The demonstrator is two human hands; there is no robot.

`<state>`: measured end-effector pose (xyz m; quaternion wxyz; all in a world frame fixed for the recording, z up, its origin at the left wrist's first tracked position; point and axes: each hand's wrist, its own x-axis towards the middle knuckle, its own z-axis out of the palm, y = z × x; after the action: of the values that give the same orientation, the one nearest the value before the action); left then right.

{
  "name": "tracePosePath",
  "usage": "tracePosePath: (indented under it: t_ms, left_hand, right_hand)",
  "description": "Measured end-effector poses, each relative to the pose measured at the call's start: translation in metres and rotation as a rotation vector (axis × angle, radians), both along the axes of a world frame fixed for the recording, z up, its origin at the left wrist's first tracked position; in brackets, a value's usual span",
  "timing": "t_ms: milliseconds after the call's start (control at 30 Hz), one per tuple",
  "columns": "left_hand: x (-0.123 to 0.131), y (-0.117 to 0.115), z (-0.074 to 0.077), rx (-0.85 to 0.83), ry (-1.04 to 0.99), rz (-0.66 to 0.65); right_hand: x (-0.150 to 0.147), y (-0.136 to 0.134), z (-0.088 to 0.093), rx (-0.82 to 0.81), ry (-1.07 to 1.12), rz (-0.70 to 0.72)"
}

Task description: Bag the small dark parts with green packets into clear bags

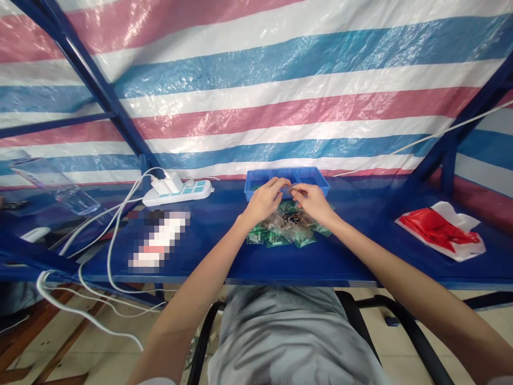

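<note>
My left hand (265, 199) and my right hand (313, 201) meet over the middle of the blue table, fingers pinched together on a small clear plastic bag (289, 189) held between them. Right beneath the hands lies a heap of small clear and green bags (284, 230) with dark parts inside. Just behind the hands stands a blue compartment tray (316, 177); what it holds is hidden.
A white power strip (178, 192) with plugged chargers and white cables (114, 240) lies at the left. A clear water bottle (54, 182) lies at the far left. A red and white plastic bag (441, 229) rests at the right. A striped tarp hangs behind.
</note>
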<state>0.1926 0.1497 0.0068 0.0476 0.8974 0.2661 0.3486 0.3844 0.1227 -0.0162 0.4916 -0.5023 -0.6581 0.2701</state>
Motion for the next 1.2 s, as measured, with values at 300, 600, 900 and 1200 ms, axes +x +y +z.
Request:
tracePosePath:
  t_ms: [300,600,900,1200]
  left_hand:
    - [0.0,0.002,0.0,0.051,0.019,0.024]
    - [0.001,0.002,-0.003,0.036,-0.051,0.14]
    - [0.001,0.0,-0.001,0.006,-0.066,0.069]
    - [0.0,0.002,-0.008,0.083,-0.001,0.113]
  right_hand:
    - [-0.004,-0.009,0.008,-0.003,0.222,0.003]
    - [-0.007,-0.01,0.008,-0.041,0.042,0.066]
    - [-0.007,-0.011,0.006,-0.097,0.061,0.065]
    - [-0.006,-0.01,0.005,-0.006,0.08,0.006]
